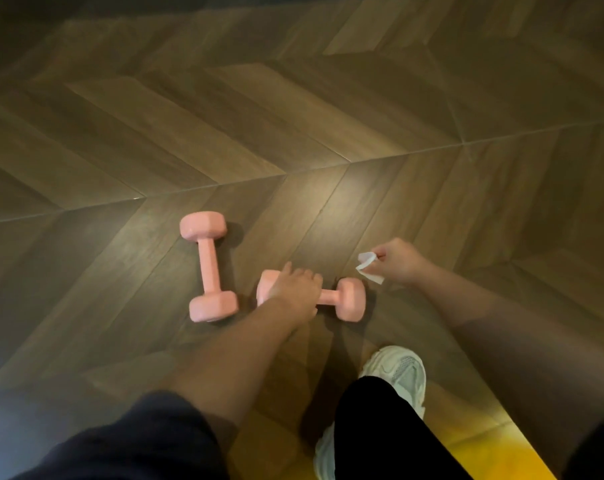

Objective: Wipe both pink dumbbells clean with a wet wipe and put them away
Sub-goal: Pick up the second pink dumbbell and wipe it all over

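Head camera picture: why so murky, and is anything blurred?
Head view: dim, one soft pool of light on the brown herringbone wood floor, the far edge falling dark; a yellow glow at lower right; forearms and dark sleeve near the lens are smeared; the free pink dumbbell stays fairly sharp.

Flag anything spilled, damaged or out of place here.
Nothing stands out. The left dumbbell lies whole on the floor; the left hand grips the right dumbbell; the right hand pinches the wipe.
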Tool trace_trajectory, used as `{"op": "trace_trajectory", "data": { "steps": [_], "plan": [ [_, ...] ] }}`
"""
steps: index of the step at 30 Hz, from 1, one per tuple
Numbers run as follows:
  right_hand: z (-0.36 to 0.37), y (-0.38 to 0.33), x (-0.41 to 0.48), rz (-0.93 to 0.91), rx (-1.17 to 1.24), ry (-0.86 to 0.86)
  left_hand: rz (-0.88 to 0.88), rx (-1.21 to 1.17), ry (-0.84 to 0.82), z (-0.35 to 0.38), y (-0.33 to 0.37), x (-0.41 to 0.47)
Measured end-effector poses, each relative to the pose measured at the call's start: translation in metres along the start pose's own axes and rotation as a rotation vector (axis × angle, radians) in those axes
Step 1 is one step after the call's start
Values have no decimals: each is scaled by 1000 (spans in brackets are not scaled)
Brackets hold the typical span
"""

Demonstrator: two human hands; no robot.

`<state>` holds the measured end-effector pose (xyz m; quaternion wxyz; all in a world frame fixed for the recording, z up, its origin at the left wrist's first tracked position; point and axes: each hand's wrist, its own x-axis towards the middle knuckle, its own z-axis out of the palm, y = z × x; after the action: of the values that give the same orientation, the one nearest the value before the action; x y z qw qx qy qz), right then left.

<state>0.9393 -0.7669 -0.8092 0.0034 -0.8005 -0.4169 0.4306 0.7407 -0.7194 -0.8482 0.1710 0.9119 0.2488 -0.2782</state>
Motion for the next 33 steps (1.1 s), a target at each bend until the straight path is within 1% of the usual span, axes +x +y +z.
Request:
{"op": "trace_trajectory", "data": {
  "steps": [6,8,11,13,16,18,20,23,26,28,31,33],
  "plan": [
    [8,22,1,31,87,0,-24,-139,-83,19,19,22],
    [5,25,-3,50,133,-11,-49,-169,-98,16,18,20],
    [-12,21,-15,39,163,-4,-66,-275,-96,2,13,2],
    [-31,7,-30,3,176,21,-77,-354,-48,-19,5,-20],
    [-68,-27,-68,-61,272,57,-107,-425,12,-70,-5,-64],
    [-93,-56,-105,-136,300,84,-127,-415,62,-112,-6,-101],
    [-116,-87,-148,-244,337,137,-149,-394,147,-153,-4,-145],
    [-137,-130,-217,-393,495,159,-153,-368,264,-201,5,-218],
    [-141,-154,-275,-529,671,154,-159,-457,381,-221,18,-282],
    [-135,-162,-303,-602,726,149,-179,-569,470,-223,28,-314],
    [-118,-173,-321,-622,733,167,-192,-755,608,-215,40,-339],
    [-106,-180,-322,-624,688,211,-190,-872,680,-208,44,-344]
  ]
}}
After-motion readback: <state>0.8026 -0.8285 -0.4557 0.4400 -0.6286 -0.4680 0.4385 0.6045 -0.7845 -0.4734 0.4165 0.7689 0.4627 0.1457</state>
